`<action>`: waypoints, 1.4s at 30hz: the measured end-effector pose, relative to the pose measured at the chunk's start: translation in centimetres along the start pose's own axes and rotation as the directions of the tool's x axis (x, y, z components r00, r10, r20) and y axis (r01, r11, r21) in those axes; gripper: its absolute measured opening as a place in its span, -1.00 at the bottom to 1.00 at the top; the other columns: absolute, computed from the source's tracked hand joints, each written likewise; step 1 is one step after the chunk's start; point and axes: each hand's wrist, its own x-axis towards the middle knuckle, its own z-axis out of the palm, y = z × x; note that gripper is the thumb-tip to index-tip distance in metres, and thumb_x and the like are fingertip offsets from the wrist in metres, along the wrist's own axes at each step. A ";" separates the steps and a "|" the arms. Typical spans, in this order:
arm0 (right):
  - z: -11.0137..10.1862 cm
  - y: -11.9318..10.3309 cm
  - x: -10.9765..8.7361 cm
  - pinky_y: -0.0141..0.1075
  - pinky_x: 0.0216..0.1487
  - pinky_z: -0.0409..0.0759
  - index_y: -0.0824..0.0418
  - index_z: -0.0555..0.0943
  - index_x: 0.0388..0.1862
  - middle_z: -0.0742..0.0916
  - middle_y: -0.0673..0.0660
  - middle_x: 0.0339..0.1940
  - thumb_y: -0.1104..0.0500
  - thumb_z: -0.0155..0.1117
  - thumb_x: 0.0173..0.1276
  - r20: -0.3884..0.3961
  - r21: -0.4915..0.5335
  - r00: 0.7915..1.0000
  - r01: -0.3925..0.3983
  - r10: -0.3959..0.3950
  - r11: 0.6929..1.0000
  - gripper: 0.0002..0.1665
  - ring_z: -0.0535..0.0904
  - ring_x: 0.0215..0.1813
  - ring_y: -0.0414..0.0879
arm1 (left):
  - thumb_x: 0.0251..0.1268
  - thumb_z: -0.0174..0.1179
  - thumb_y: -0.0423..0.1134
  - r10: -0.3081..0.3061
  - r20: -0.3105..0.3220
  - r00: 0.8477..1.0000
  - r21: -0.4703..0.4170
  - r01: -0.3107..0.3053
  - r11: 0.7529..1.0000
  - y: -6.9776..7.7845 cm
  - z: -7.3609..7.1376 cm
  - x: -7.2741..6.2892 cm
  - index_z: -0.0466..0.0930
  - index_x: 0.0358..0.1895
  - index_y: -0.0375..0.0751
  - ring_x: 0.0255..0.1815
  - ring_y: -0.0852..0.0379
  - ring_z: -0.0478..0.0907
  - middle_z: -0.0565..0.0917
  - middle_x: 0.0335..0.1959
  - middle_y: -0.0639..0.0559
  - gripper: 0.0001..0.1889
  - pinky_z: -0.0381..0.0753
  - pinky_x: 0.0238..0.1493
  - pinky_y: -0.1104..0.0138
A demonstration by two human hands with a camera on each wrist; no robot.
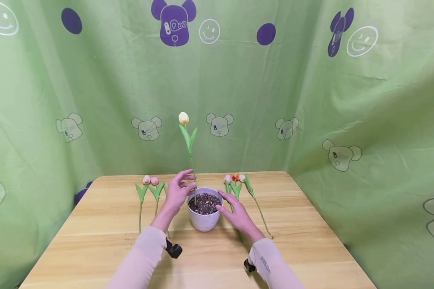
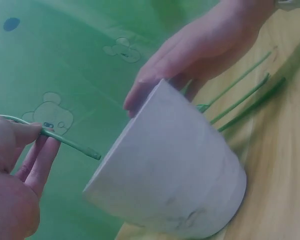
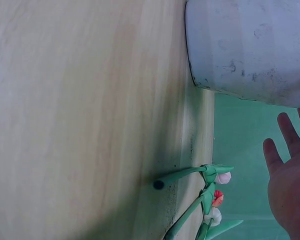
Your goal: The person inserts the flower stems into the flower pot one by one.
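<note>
A white pot (image 1: 204, 221) filled with dark soil stands in the middle of the wooden table (image 1: 304, 228). A cream tulip (image 1: 183, 118) rises upright from the soil. My left hand (image 1: 189, 182) pinches its green stem (image 2: 70, 142) just above the pot's rim, between thumb and fingers (image 2: 37, 150). My right hand (image 1: 224, 202) lies open with straight fingers against the right side of the pot (image 2: 175, 175). In the right wrist view the palm (image 3: 290, 192) shows beside the pot wall (image 3: 250, 45).
Two pink tulips (image 1: 150, 180) lie on the table left of the pot. Three more tulips (image 1: 235, 178), pink, red and white, lie to its right, heads away from me. Green printed curtains (image 1: 365, 120) close in the table at the back and on both sides.
</note>
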 end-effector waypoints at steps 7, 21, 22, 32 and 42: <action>0.1 -0.3 0.0 0.31 0.58 0.23 -0.05 0.35 0.60 0.45 0.11 0.59 -0.17 0.30 0.48 0.006 0.009 1.000 -0.012 0.012 1.000 -0.22 0.36 0.57 0.17 | 0.28 0.27 -0.61 0.030 0.019 0.999 -0.009 -0.030 1.000 -1.0 1.9 0.4 0.57 0.33 -0.18 -0.26 0.18 0.66 0.64 0.12 -0.29 -0.45 0.84 -0.18 0.25; 0.1 -0.6 -0.1 0.31 0.57 0.25 -0.06 0.35 0.60 0.47 0.12 0.57 -0.16 0.31 0.48 -0.004 0.017 1.000 -0.019 0.019 1.000 -0.22 0.38 0.56 0.18 | 0.31 0.28 -0.57 0.083 0.079 0.993 0.031 -0.086 0.996 -2.0 4.4 0.7 0.56 0.33 -0.20 -0.21 0.10 0.68 0.64 0.12 -0.36 -0.48 0.85 -0.12 0.15; 0.2 -0.6 -0.1 0.31 0.57 0.24 -0.05 0.35 0.60 0.47 0.12 0.57 -0.16 0.31 0.48 -0.004 0.019 1.000 -0.019 0.020 1.000 -0.22 0.38 0.56 0.18 | 0.31 0.28 -0.57 0.085 0.082 0.993 0.031 -0.088 0.996 -2.0 4.5 0.8 0.56 0.32 -0.20 -0.21 0.10 0.68 0.64 0.12 -0.36 -0.48 0.85 -0.12 0.15; 0.2 -0.2 -0.1 0.30 0.57 0.27 -0.06 0.35 0.60 0.46 0.12 0.58 -0.17 0.31 0.48 -0.008 0.030 1.000 -0.028 0.028 0.999 -0.22 0.38 0.56 0.18 | 0.30 0.29 -0.57 0.096 0.119 0.988 0.079 -0.105 0.991 -2.2 5.2 1.1 0.54 0.31 -0.16 -0.18 0.04 0.70 0.66 0.06 -0.26 -0.47 0.85 -0.10 0.11; 0.2 0.0 0.0 0.27 0.58 0.28 -0.09 0.37 0.58 0.48 0.12 0.56 -0.13 0.32 0.48 -0.012 0.044 1.000 -0.027 0.028 0.999 -0.26 0.39 0.55 0.18 | 0.29 0.25 -0.61 0.093 0.162 0.982 0.094 -0.109 0.990 -2.4 5.6 1.3 0.51 0.30 -0.20 -0.17 -0.02 0.68 0.63 0.06 -0.31 -0.48 0.81 -0.03 -0.11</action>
